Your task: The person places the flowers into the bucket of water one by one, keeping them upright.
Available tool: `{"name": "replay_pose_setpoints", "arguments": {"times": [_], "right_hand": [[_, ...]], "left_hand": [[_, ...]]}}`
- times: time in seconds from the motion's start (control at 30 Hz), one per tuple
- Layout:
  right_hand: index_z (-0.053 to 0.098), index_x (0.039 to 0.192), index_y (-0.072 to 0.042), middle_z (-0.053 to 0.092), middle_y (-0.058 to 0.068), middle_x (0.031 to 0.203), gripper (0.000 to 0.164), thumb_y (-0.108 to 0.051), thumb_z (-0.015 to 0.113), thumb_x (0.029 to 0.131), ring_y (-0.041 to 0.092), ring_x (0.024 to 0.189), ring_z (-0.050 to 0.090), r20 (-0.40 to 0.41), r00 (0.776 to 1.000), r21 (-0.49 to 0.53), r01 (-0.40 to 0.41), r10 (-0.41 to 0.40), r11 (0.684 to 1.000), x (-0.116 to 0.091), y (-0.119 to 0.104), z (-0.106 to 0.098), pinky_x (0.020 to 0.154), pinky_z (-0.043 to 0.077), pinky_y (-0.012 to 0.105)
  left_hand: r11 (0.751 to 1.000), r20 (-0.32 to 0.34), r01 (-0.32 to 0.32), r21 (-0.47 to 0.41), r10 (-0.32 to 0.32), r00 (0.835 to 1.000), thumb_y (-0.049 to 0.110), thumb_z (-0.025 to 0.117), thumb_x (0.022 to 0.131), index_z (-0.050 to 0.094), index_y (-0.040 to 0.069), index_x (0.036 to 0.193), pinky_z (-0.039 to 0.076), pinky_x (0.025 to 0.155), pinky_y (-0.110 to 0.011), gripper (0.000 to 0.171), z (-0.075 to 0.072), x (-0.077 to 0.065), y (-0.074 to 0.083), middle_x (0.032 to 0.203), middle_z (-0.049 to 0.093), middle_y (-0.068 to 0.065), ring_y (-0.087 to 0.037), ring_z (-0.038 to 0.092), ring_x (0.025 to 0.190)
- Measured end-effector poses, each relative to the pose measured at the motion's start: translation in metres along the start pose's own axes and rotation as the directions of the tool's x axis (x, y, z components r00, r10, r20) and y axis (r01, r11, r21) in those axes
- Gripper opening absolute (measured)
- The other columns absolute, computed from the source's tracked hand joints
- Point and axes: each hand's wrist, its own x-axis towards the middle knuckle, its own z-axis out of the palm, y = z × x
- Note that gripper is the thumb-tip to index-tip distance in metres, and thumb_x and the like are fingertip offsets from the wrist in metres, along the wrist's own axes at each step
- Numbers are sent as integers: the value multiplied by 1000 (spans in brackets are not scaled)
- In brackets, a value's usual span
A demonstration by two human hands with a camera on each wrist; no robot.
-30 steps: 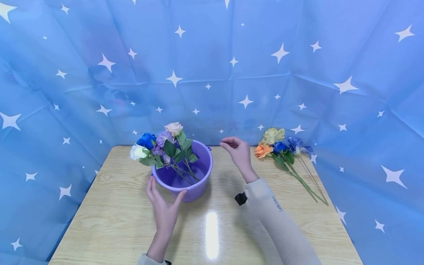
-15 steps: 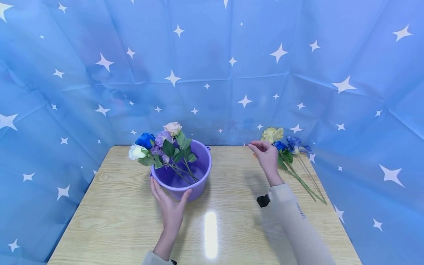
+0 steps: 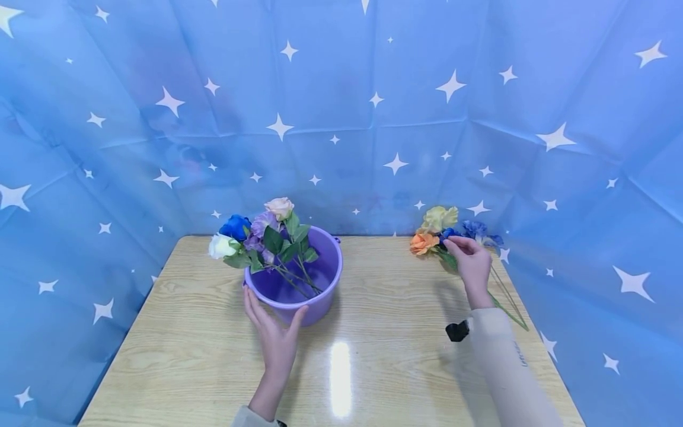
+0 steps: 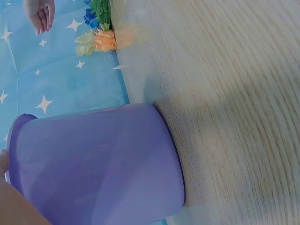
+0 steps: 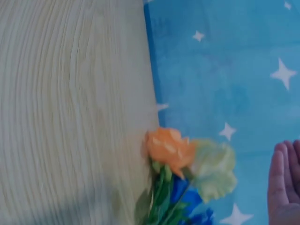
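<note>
A purple bucket (image 3: 320, 302) stands on the table at left of centre in the head view. My left hand (image 3: 277, 347) rests against its near side, thumb and fingers spread fairly straight along the rim. Out of the bucket lean a white rose (image 3: 222, 245), a blue flower (image 3: 235, 227), a purple flower (image 3: 264, 224) and a pale pink rose (image 3: 280, 207). My right hand (image 3: 474, 270), holding nothing, hovers over more flowers at the far right. Among these are an orange flower (image 3: 424, 242), a pale yellow flower (image 3: 440, 219) and a violet-blue one (image 3: 476, 231); my hand hides part of their stems.
The wooden table (image 3: 176, 367) ends at the back against a blue star-patterned cloth (image 3: 341, 89). Loose green stems (image 3: 512, 317) run toward the table's right edge. A bright light reflection (image 3: 340, 379) lies on the near tabletop.
My right hand has moved right, from beside the bucket to over the flowers at the far right. My left hand stays at the bucket, shifted slightly right.
</note>
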Motion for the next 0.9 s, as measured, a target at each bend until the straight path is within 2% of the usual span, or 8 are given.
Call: {"name": "replay_pose_setpoints", "arguments": {"times": [0.33,0.43,0.67,0.9], "right_hand": [[70,125,-11,62,-30,91,44,-38,73,90,-9,88,59,-15,995,-39,-104,103,994,13,19,-28,77,49,6],[69,126,-9,62,-30,93,47,-38,74,89,-11,89,59,-11,993,-29,-116,116,993,15,26,-34,77,47,5],[69,126,-11,66,-31,92,39,-27,74,91,-12,88,61,19,992,27,-128,128,991,18,45,-49,77,48,2],[69,125,-5,69,-24,96,36,-16,73,91,-10,87,62,47,988,86,-151,147,985,23,66,-61,75,50,2]], "left_hand": [[1000,-1,4,-2,-4,1000,20,88,74,5,4,160,15,124,-65,120,-1,0,2,166,5,-18,-43,11,153],[1000,0,5,-8,-5,1000,19,88,74,5,4,160,15,124,-65,120,-2,0,1,166,5,-18,-43,12,152],[1000,8,13,-4,-13,1000,19,88,74,8,5,160,16,124,-65,118,-3,0,1,166,7,-17,-43,14,152],[999,18,37,-9,-37,999,19,86,77,11,8,160,16,126,-61,113,-7,0,-1,167,8,-13,-39,15,153]]}}
